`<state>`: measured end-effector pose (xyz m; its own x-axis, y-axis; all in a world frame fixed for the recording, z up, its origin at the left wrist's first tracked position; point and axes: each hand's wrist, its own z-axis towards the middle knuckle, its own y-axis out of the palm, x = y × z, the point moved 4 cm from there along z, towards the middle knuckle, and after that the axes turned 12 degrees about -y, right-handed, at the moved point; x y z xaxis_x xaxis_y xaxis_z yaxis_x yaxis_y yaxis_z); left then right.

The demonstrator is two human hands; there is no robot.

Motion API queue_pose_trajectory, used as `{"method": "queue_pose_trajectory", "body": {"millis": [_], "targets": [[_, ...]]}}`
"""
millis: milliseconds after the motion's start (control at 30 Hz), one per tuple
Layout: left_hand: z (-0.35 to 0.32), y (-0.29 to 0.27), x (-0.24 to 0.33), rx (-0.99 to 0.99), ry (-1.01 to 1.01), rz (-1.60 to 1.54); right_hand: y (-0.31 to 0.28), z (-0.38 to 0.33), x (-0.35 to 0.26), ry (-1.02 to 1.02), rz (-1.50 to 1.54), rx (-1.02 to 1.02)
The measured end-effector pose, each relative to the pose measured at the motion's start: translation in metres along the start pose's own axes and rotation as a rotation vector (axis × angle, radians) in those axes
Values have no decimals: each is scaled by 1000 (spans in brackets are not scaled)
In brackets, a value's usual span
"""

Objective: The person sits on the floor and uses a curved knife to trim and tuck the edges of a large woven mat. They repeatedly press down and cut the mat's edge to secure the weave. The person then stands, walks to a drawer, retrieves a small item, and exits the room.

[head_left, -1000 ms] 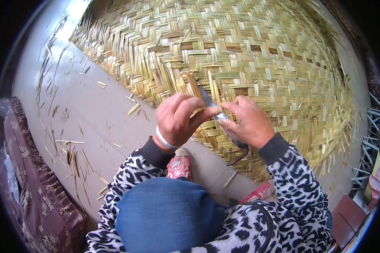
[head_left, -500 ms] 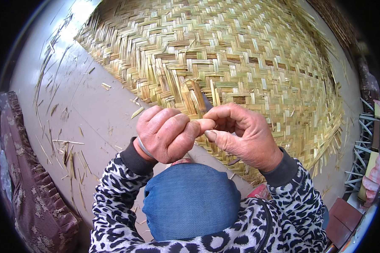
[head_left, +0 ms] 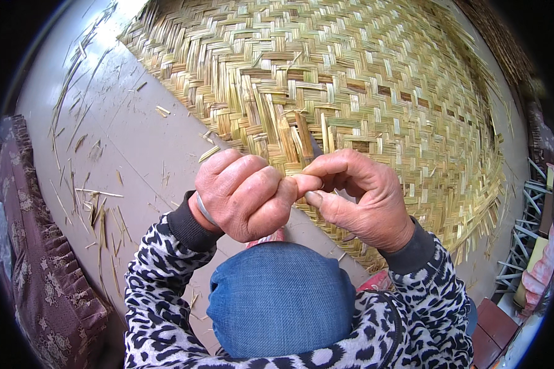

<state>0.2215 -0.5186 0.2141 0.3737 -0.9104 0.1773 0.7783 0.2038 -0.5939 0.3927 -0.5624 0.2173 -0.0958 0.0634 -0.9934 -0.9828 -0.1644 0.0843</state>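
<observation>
Just past the rounded blue denim-covered knee (head_left: pixel 281 301), the bare left hand (head_left: pixel 245 197) and bare right hand (head_left: pixel 364 200) meet fingertip to fingertip. The left wrist, wearing a pale metal-looking bangle (head_left: pixel 204 210), comes in from about 7 o'clock, back of the hand up, its fingers curled into a loose fist with one digit reaching toward 3 o'clock. The right wrist comes in from about 5 o'clock, thumb and forefinger bent toward 9 o'clock and closing about that left digit; its other fingers are curled under. Whether either hand pinches anything cannot be told.

At 12 o'clock from the joined fingertips lies the narrow brown, flat plant-fibre strip (head_left: pixel 303 135). Its long axis runs almost 12 to 6, the far end tipped a little toward 11. The right forefinger is nearer its lower end; touching or just apart, it is hard to tell. A paler yellow-tan strip (head_left: pixel 285 138) stands beside it, toward 9 o'clock, and a dark grey sliver (head_left: pixel 316 147) shows toward 3, mostly hidden.

Around and beyond these spreads the large yellow-green woven mat (head_left: pixel 363 67), reaching from 11 o'clock round to 4.
</observation>
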Motion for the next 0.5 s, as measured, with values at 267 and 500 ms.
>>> {"method": "queue_pose_trajectory", "body": {"millis": [267,500], "targets": [[-3,4,-4,-3,-50,-7,-1,1,8,83,81,16],[-1,6,-5,16,105,37,-2,-1,9,70,84,-17]]}}
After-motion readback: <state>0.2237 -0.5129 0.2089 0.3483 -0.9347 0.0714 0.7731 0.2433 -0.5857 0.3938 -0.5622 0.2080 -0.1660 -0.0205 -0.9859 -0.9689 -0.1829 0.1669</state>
